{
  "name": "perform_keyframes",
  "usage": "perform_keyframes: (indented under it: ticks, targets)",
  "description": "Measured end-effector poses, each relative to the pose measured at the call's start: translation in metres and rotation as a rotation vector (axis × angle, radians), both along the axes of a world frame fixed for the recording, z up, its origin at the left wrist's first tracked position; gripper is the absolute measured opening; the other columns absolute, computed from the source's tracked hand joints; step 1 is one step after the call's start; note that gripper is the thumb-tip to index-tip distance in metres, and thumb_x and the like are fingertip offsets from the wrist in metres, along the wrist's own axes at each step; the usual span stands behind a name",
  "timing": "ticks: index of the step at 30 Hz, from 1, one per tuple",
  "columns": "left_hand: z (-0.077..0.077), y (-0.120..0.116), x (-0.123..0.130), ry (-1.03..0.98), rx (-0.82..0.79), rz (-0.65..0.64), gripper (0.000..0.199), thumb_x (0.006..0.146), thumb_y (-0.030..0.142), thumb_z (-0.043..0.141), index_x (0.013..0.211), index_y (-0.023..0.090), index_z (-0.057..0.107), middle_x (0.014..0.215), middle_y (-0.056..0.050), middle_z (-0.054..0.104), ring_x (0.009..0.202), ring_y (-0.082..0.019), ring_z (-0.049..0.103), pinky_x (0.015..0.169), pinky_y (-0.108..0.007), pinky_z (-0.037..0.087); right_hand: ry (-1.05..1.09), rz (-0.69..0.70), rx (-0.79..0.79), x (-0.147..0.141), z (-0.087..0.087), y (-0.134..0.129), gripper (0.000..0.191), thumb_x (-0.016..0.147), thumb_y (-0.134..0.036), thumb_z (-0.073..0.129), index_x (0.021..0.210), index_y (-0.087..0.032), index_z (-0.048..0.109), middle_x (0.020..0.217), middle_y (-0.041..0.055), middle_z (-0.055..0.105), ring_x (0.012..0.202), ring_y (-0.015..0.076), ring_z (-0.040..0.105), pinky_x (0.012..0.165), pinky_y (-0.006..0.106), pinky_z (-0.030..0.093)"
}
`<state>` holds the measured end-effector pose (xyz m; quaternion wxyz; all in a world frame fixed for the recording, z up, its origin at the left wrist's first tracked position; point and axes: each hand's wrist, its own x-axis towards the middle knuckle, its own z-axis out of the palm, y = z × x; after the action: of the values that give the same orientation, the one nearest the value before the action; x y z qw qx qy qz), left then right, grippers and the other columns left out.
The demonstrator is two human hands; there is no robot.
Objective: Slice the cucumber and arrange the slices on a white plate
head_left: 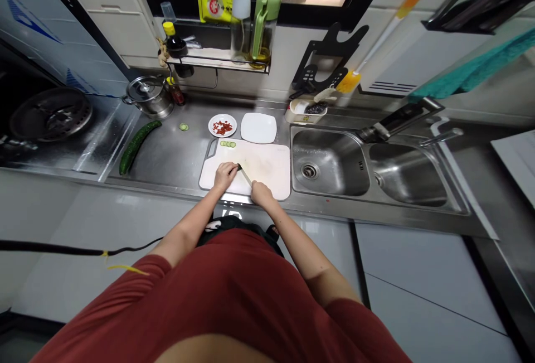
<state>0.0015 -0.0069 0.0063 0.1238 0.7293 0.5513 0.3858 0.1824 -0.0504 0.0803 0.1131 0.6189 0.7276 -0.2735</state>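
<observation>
On the white cutting board [271,173], my left hand [225,176] is closed around a short piece of cucumber, whose dark green end [239,167] shows past the fingertips. My right hand [262,193] grips the handle of a knife [246,176], its blade pointing up-left against the cucumber piece. The fingers hide most of the piece. A row of several cucumber slices [228,144] lies along the board's far edge. Just beyond the board stand a white plate with chopped red pieces [212,130] and a bare white square plate [258,127].
A whole cucumber [137,148] lies at the left, with a few cucumber bits [184,127] near it. Behind are a steel pot [148,95] and a sauce bottle [177,94]. The double sink [330,156] borders the board's right side. A shelf [217,59] holds bottles above.
</observation>
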Motion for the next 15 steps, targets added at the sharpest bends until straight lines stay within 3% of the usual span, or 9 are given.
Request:
perform_keyframes:
  ticks: [9,15]
  targets:
    - [0.007,-0.001,0.001,-0.023,-0.078,0.027,0.020,0.090,0.031,0.052,0.095,0.022,0.068,0.097,-0.006,0.069,0.096,-0.019,0.060,0.090,-0.035,0.046,-0.014,-0.016,0.024,0.020,0.007,-0.005,0.025,0.093,-0.019,0.040,0.112,-0.014,0.056,0.104,0.0147,0.065,0.093,0.0231,0.063,0.074,0.029,0.044]
    - [0.010,-0.003,0.002,-0.053,-0.076,0.061,0.021,0.090,0.033,0.051,0.096,0.022,0.067,0.098,-0.006,0.068,0.098,-0.019,0.059,0.091,-0.035,0.044,-0.099,-0.054,0.172,0.032,0.011,-0.009,0.030,0.097,-0.022,0.033,0.118,-0.018,0.053,0.102,0.0116,0.060,0.087,0.0203,0.061,0.075,0.029,0.041]
